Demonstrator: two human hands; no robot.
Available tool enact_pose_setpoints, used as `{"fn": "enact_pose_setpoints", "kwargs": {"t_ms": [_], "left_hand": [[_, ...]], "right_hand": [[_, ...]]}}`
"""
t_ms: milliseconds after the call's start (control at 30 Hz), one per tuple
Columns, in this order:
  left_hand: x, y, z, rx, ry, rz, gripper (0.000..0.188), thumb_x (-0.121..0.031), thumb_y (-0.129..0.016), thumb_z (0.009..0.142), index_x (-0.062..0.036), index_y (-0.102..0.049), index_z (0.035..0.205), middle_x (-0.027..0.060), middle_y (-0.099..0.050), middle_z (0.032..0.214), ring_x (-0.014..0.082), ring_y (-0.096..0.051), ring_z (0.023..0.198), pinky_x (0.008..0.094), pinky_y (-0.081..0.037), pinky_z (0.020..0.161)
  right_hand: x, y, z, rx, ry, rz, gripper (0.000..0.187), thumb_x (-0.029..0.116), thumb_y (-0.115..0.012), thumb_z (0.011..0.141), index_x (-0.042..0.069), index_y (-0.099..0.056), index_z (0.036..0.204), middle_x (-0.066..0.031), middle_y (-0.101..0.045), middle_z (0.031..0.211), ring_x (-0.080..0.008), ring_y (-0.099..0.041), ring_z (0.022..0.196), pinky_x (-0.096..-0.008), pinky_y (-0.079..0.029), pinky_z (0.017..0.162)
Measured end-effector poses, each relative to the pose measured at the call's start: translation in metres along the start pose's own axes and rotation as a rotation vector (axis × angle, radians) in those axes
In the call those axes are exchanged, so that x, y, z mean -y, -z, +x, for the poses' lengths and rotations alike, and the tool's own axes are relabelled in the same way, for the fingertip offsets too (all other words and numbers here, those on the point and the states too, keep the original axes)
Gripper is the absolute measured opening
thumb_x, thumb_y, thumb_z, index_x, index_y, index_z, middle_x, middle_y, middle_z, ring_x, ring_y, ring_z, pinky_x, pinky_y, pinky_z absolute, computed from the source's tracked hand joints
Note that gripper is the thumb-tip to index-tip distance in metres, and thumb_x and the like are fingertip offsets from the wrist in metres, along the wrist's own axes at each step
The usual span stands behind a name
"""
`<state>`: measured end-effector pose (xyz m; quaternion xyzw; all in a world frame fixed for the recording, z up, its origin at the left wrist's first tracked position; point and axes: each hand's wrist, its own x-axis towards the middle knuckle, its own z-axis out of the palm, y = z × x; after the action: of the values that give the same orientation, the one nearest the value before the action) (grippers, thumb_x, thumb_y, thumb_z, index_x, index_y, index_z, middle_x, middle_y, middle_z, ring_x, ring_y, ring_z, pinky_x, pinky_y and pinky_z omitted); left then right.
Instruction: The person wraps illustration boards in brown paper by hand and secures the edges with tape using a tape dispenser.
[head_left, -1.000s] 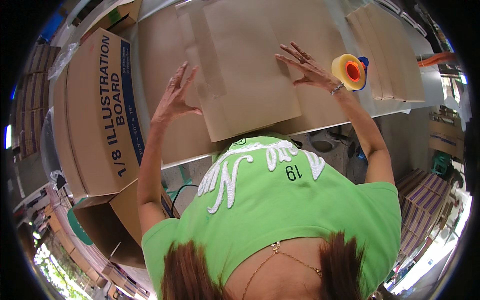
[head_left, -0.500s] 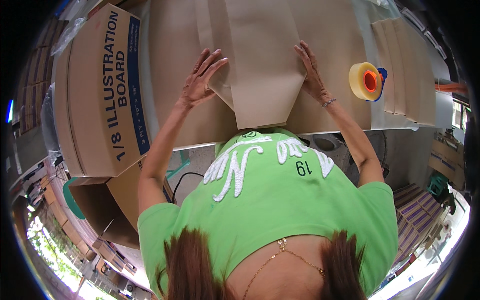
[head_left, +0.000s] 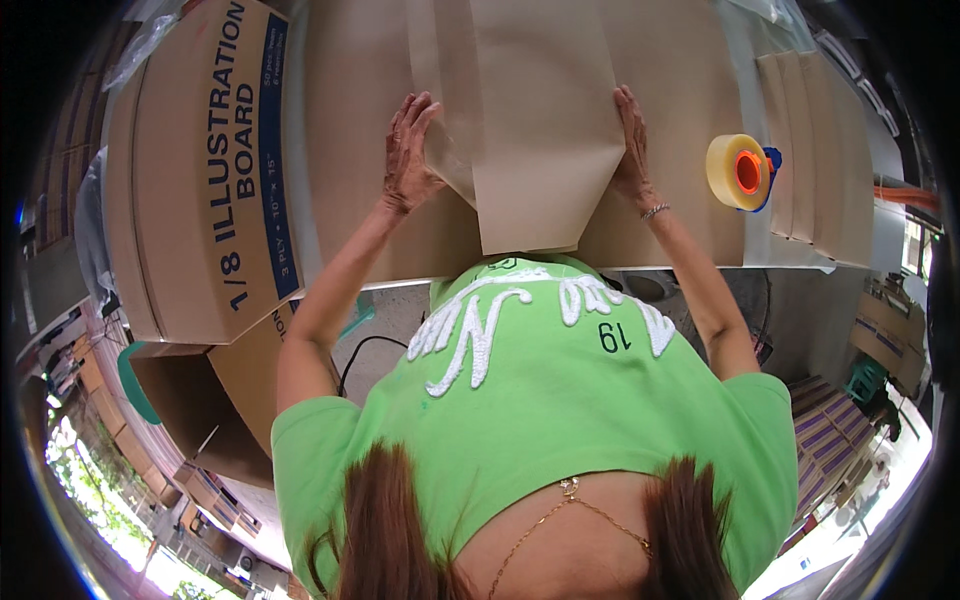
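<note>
A sheet of brown wrapping paper (head_left: 545,150) lies folded on the table in front of me, its sides creased inward into a flap that narrows toward my body. At the flap's left crease, my left hand (head_left: 410,155) stands on edge with fingers extended, the thumb side toward the paper. My right hand (head_left: 632,150) is opposite, along the right edge, its fingers stretched away from me and its palm against the paper. Both hands are open. Part of the right palm is hidden by the raised paper edge.
Right of my hand stands a roll of clear tape (head_left: 722,172) with an orange core and blue dispenser. Beyond it lie stacked brown folded pieces (head_left: 825,150). A large printed carton (head_left: 180,190) stands at the left, above an open cardboard box (head_left: 185,400).
My left hand has turned more upright, its fingers drawn closer together. The right hand's fingers are also closer together, along the paper's edge. The whole view has shifted slightly.
</note>
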<state>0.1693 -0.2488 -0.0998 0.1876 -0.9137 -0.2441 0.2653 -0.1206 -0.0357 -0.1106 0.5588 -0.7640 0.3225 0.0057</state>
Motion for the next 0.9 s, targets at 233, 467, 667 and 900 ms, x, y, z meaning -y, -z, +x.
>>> {"fn": "enact_pose_setpoints", "kwargs": {"t_ms": [233, 467, 667, 900], "left_hand": [[-0.036, -0.026, -0.036, 0.041, 0.368, 0.503, 0.103, -0.028, -0.075, 0.075, 0.0010, -0.015, 0.153, 0.0149, -0.017, 0.159, 0.0302, -0.020, 0.147, 0.0464, -0.016, 0.119], [-0.048, 0.009, -0.093, 0.114, 0.323, -0.219, 0.060, -0.012, -0.066, 0.085, -0.0027, -0.043, 0.140, 0.0159, -0.034, 0.149, 0.0290, -0.031, 0.141, 0.0453, -0.023, 0.118], [-0.016, 0.026, -0.069, 0.455, -0.260, 0.102, 0.048, -0.028, -0.062, 0.092, -0.0024, -0.053, 0.132, 0.0143, -0.045, 0.140, 0.0290, -0.036, 0.138, 0.0426, -0.026, 0.119], [-0.005, 0.030, -0.044, 0.722, -0.283, 0.071, 0.051, -0.035, -0.057, 0.094, -0.0017, -0.052, 0.133, 0.0138, -0.048, 0.141, 0.0285, -0.035, 0.139, 0.0375, -0.021, 0.122]], "right_hand": [[0.032, -0.022, -0.047, -0.061, -0.266, -0.213, 0.080, 0.023, -0.067, 0.083, 0.005, -0.027, 0.149, -0.0114, -0.031, 0.152, -0.0352, -0.024, 0.143, -0.0478, -0.026, 0.113], [0.051, -0.006, -0.075, -0.140, -0.292, 0.148, 0.069, 0.009, -0.065, 0.083, 0.000, -0.031, 0.143, -0.0217, -0.037, 0.144, -0.0383, -0.037, 0.134, -0.0446, -0.036, 0.106], [-0.002, 0.023, -0.073, 0.367, 0.375, -0.068, 0.044, 0.007, -0.062, 0.085, -0.002, -0.055, 0.128, -0.0188, -0.053, 0.133, -0.0385, -0.046, 0.127, -0.0424, -0.042, 0.107], [-0.017, 0.031, -0.015, 0.994, 0.503, -0.046, 0.039, 0.023, -0.057, 0.092, 0.005, -0.059, 0.126, -0.0130, -0.056, 0.132, -0.0318, -0.048, 0.127, -0.0412, -0.039, 0.111]]}}
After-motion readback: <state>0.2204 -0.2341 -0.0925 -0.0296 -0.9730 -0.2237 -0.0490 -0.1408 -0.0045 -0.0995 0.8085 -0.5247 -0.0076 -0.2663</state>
